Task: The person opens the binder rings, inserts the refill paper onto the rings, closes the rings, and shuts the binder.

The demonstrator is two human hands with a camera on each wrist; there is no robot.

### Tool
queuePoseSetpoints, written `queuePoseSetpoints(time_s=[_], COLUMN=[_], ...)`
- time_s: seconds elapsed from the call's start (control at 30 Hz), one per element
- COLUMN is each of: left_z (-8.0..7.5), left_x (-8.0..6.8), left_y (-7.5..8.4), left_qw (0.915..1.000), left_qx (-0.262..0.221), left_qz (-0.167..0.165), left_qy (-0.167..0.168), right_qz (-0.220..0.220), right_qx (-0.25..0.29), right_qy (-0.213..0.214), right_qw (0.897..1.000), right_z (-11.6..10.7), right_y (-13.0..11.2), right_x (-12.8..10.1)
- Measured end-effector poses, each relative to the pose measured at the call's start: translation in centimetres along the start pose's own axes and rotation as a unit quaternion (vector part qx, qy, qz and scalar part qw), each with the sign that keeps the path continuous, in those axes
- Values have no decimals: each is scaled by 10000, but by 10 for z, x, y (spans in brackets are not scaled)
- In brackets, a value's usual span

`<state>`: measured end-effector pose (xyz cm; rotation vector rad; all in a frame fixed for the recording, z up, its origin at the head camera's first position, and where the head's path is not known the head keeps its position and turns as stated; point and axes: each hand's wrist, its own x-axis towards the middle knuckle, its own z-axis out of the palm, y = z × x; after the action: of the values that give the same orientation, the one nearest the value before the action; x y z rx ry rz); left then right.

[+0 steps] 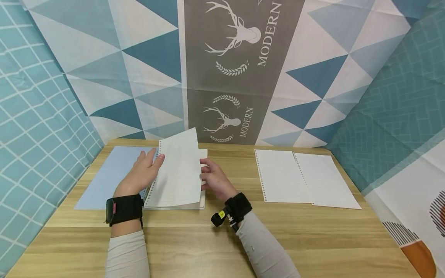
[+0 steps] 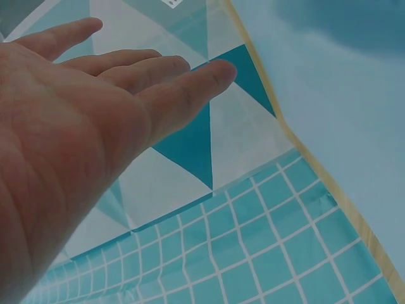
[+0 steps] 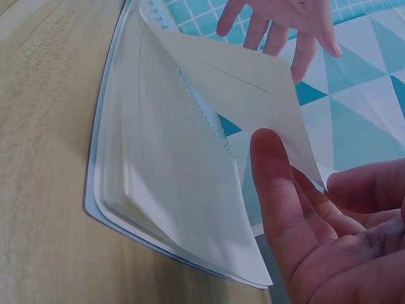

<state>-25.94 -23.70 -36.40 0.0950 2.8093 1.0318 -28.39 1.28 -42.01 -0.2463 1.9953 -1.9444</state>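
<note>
A ring-bound loose-leaf notebook (image 3: 183, 158) lies on the table with its light blue cover (image 1: 104, 173) spread to the left. One white lined sheet (image 1: 179, 166), with holes along its left edge, stands raised above the other pages. My right hand (image 1: 217, 179) pinches the right edge of this sheet; in the right wrist view, fingers (image 3: 272, 152) lie on both sides of it. By the sheet's holed edge, above the binding, is my left hand (image 1: 140, 173). Its fingers (image 2: 196, 88) are extended and the palm holds nothing. The rings are mostly hidden.
Two loose sheets lie on the right of the wooden table (image 1: 194, 243), the left sheet (image 1: 281, 175) meeting the right sheet (image 1: 323, 179) along its holed edge. Patterned cloth (image 1: 222, 77) hangs behind the table and along both sides.
</note>
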Motion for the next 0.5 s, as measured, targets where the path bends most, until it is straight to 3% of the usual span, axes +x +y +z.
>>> queuePoseSetpoints(time_s=[0.5], left_z=[6], left_x=[4], left_y=[-7], left_qw=[9999], left_qx=[91], left_qz=[44], left_qy=[-88], right_qz=[109], right_qx=[47], right_qy=[28], right_qw=[9999], right_z=[-2], right_y=[5], right_x=[3])
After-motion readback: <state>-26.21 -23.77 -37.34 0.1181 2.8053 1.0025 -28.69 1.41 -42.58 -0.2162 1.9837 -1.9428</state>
